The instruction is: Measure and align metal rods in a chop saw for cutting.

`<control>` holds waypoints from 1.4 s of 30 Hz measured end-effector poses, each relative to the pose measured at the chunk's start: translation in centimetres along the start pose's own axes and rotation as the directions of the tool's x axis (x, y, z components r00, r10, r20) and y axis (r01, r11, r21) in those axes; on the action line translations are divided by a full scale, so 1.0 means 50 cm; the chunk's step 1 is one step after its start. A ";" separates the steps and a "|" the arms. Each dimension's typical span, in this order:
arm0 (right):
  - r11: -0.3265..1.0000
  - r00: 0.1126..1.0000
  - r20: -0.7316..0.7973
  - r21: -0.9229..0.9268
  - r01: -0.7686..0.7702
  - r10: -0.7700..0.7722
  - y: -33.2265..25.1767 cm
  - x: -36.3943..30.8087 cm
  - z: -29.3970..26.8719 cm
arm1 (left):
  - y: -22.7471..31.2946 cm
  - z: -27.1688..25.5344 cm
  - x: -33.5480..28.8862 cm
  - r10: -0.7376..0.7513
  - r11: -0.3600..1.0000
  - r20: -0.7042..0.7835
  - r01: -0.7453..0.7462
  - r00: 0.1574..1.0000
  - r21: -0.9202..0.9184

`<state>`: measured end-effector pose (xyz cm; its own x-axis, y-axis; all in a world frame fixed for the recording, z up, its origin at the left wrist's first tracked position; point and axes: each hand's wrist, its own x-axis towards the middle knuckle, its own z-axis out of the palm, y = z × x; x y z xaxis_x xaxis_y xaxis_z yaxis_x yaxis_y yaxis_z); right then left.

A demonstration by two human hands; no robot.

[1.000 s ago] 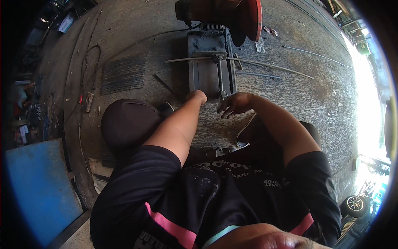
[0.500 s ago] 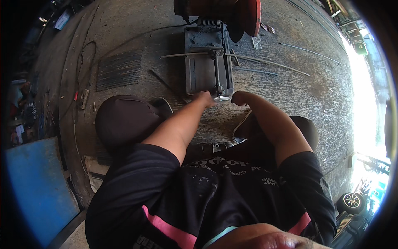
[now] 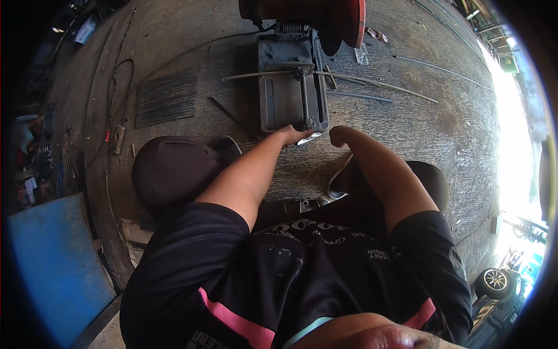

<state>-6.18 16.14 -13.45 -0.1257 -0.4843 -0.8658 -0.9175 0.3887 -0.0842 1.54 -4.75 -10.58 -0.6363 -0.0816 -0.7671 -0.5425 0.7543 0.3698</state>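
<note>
A cut-off saw stands in front of me, its flat metal base (image 3: 283, 110) towards me and its red guard (image 3: 359, 26) at the far end. A screw vise (image 3: 304, 96) runs along the base, and a long thin rod (image 3: 395, 87) lies crosswise through it. At the near end of the screw, my left hand (image 3: 288, 135) is closed at the shiny vise handle (image 3: 310, 138). My right hand (image 3: 340, 136) hangs just right of the base's near corner, fingers curled under. Whatever it may hold is hidden.
Loose rods lie right of the saw, and a dark bar (image 3: 228, 111) lies left. Further left are a row of dark rods (image 3: 167, 100), a cable (image 3: 116, 75) and a small block (image 3: 118, 139). A blue sheet (image 3: 61, 256) fills the lower left. My knees flank my arms.
The vise handle has turned from nearly level to a slant, with my left hand at it. My right hand has shifted slightly right and its fingers are more curled under.
</note>
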 end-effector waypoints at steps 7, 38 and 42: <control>0.999 0.999 -0.020 -0.038 0.031 -0.031 0.025 0.016 0.018 | -0.056 0.013 0.020 -0.089 0.944 -0.486 0.230 0.870 0.237; 0.975 0.991 0.063 -0.181 0.126 -0.116 0.035 0.005 0.002 | -0.036 0.057 0.025 -0.056 0.984 -0.566 0.142 0.822 0.108; 0.985 0.990 0.092 -0.132 0.115 -0.103 0.046 0.007 0.012 | -0.011 0.059 0.059 -0.125 0.966 -0.326 0.039 0.937 -0.256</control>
<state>-8.13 17.35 -14.24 0.0047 -0.4478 -0.8941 -0.9676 0.2237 -0.1171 1.58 -3.49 -14.60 -0.7075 -0.3832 -0.5938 -0.6895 0.5585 0.4611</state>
